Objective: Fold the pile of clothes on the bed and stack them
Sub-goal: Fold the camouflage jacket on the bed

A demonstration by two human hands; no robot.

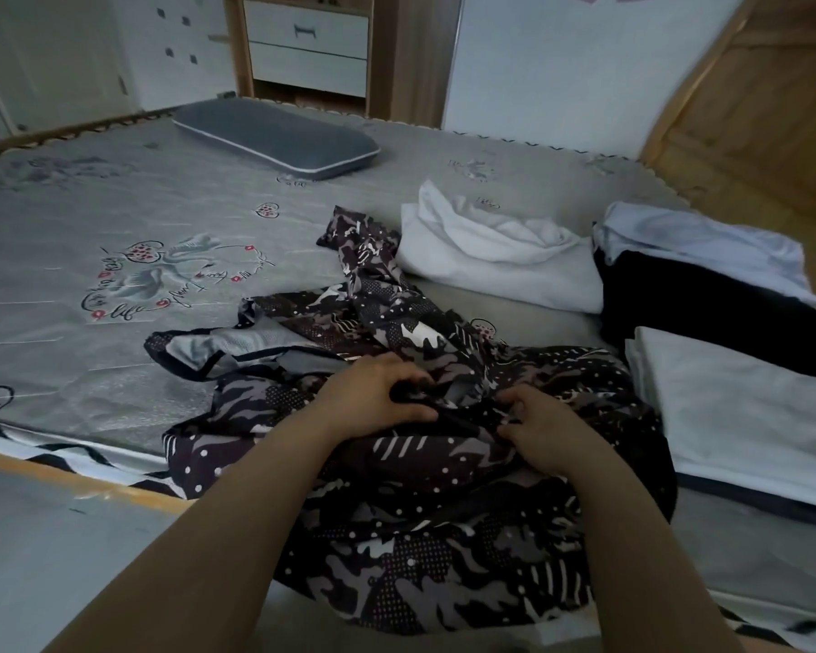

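**While it's bunched, find the edges**

Crumpled at the bed's (90, 219) near edge, the patterned garment (425, 492) is pinched by left hand (378, 398) and right hand (545, 431); spread it flat first, I'd say. White clothes (500, 261) wait beyond.

Under my fingers (396, 384) the patterned garment (444, 511) is thin, smooth cloth with a faint sheen, its grey lining (236, 344) meshy. Beyond my fingertips, the white cloth (505, 261) looks soft and matt. Left of them the mattress cover (114, 228) is woven, slightly glossy. Far beyond, the drawers (307, 44) look smooth.
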